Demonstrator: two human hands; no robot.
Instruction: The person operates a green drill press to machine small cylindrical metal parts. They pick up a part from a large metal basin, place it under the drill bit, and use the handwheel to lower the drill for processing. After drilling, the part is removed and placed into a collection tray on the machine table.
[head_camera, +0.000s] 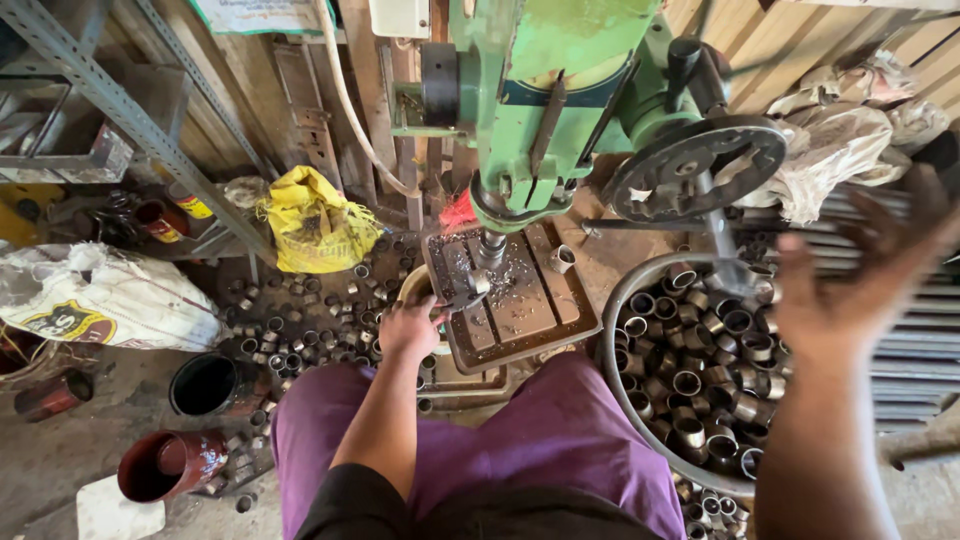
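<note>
I sit at a green drill press (560, 90) with purple trousers over my knees. My left hand (408, 326) rests at the left edge of the rusty drill table (520, 300). Its fingers are curled on a small metal holder (462, 292) that sits under the drill chuck (490, 245). My right hand (860, 275) is raised in the air at the right, blurred, with fingers spread and nothing in it. It hovers over the right rim of a round metal basin (612, 330) full of short metal rings (700, 380). Metal shavings cover the drill table.
Several loose rings (300, 335) litter the floor to the left. There also lie a yellow bag (315, 225), a white sack (100, 295), a black can (210, 385) and a red tin (165, 465). The press handwheel (695, 165) juts right; corrugated sheet lies beyond the basin.
</note>
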